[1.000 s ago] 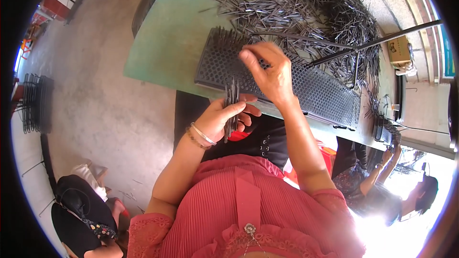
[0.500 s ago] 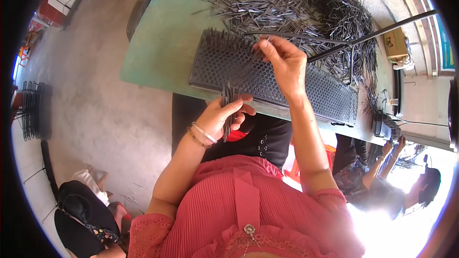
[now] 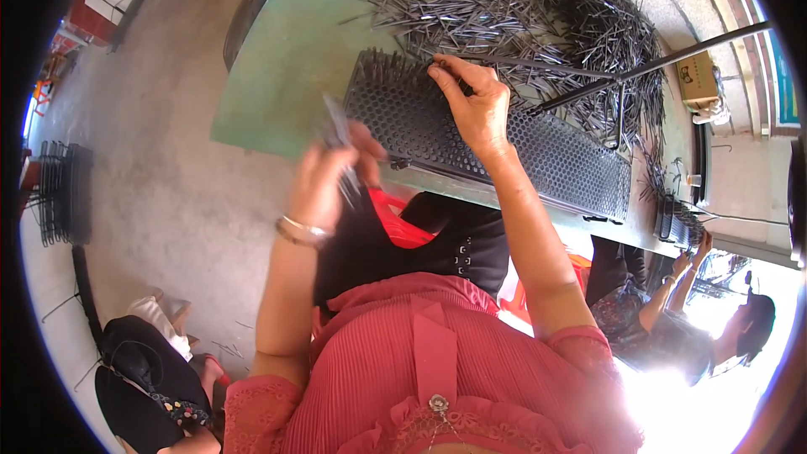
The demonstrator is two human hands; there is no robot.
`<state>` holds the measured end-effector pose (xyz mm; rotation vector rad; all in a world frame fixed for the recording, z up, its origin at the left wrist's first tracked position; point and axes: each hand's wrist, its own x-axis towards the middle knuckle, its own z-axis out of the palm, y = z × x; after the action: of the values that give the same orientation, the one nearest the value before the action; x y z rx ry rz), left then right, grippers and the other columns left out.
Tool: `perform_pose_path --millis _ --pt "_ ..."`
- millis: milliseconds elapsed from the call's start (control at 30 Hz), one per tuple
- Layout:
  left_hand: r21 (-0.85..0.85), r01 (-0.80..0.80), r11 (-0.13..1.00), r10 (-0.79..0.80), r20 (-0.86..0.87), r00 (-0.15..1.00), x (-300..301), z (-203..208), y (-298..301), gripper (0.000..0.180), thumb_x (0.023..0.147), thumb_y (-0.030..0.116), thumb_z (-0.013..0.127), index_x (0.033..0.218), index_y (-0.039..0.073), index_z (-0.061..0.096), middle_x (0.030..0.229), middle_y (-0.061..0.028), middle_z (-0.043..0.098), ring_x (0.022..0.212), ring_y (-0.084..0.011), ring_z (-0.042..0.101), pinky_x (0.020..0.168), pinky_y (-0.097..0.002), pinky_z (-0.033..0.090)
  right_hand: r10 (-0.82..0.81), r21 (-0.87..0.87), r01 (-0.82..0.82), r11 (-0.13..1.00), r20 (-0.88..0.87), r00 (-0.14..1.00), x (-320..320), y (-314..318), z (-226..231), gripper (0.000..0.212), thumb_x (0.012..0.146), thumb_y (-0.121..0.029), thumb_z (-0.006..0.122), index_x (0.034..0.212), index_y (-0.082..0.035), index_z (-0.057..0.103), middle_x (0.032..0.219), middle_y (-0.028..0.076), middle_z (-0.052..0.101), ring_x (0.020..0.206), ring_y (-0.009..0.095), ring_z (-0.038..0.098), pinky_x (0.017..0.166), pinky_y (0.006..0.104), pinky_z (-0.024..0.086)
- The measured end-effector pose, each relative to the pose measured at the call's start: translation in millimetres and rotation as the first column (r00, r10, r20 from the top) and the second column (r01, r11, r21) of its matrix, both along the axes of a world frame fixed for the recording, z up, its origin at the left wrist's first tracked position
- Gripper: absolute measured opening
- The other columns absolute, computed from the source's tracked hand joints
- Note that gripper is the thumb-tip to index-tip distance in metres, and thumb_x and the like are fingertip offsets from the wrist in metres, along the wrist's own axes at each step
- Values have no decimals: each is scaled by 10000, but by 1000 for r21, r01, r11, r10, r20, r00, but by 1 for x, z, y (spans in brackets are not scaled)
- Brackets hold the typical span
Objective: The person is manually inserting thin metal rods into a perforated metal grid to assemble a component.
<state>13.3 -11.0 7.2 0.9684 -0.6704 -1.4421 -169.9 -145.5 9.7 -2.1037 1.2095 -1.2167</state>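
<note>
My left hand, smeared by motion, is closed around a bundle of thin dark rods beside the near left corner of a black perforated board. The board lies along the table's near edge, its surface covered in rows of small round holes. Thin dark rods stand upright in the holes at its far left end. There my right hand pinches with thumb and fingers low over the board, next to the standing rods. Whatever is between those fingertips is too small to make out.
A wide heap of loose dark rods covers the far part of the green table. A black metal bar slants over the board from the right. At the right, another person works at a similar board. A cardboard box stands beyond.
My left hand has swung left and up, away from the board's front edge, with the bundle. My right hand has moved slightly left and down to the board, beside the standing rods.
</note>
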Motion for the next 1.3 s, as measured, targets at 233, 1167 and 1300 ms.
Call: perform_pose_path --millis 233,1167,1300 --pt "-412 -267 871 486 641 595 66 -104 -67 196 946 103 468 1095 -23 492 932 -112 619 845 -191 597 799 -316 468 -10 -330 -68 941 -229 973 8 4 -5 269 761 -139 711 1027 -116 680 819 10 673 789 184 592 774 319 400" --pt "117 240 964 -211 -215 953 -51 -3 26 300 960 205 462 1162 -15 490 926 -135 625 679 -147 584 516 -245 461 192 735 -374 566 324 926 -8 62 29 299 816 -180 713 967 73 657 783 100 671 693 105 617 610 240 500" --pt "137 167 976 -145 -160 977 -61 -11 27 310 966 221 455 1160 -18 494 993 -157 642 823 -198 649 632 -288 551 134 712 -279 644 255 958 -18 66 21 268 801 -143 722 952 70 661 782 89 674 696 101 616 611 232 505"
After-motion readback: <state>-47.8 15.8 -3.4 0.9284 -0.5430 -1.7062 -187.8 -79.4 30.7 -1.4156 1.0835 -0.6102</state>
